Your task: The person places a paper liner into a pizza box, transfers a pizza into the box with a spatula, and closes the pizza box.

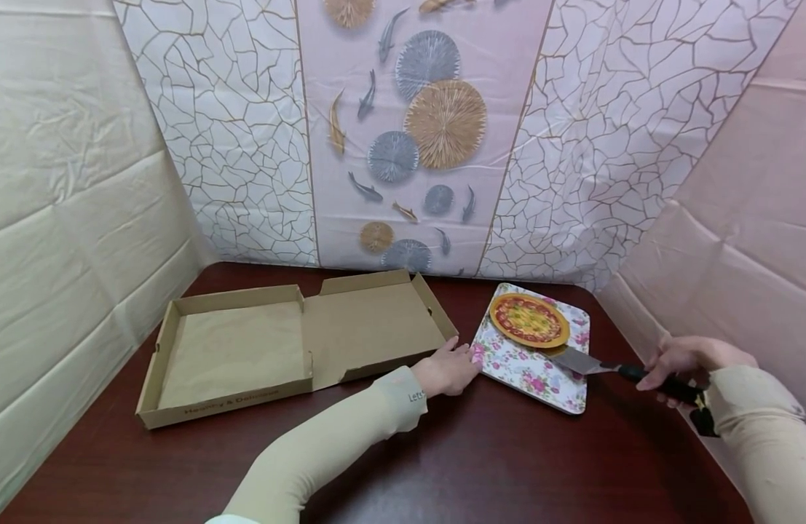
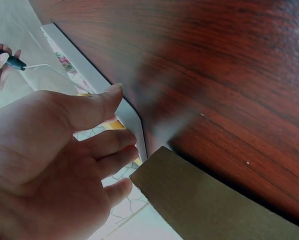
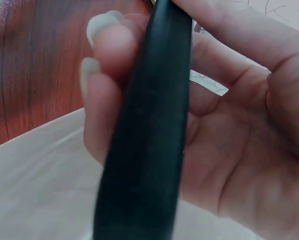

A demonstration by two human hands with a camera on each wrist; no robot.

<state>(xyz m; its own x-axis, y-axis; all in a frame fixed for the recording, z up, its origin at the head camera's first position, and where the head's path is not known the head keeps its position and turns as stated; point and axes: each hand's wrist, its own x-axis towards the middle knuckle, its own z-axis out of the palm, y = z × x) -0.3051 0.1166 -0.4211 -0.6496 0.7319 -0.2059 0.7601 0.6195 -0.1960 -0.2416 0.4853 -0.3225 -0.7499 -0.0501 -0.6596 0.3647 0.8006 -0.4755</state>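
Right fingers (image 3: pixel 100 112) grip the spatula (image 1: pixel 578 360); relaxed left fingers (image 2: pixel 112 142) sit by the tray (image 1: pixel 507 367); beyond them, the pizza (image 1: pixel 530 320) seems light, stiff, best held from beneath.

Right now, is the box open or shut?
Open: the box lies with its two halves side by side, insides facing up.

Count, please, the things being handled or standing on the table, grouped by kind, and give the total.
Open cardboard box: 1
Floral tray: 1
Pizza: 1
Spatula, held in the right hand: 1
Total: 4
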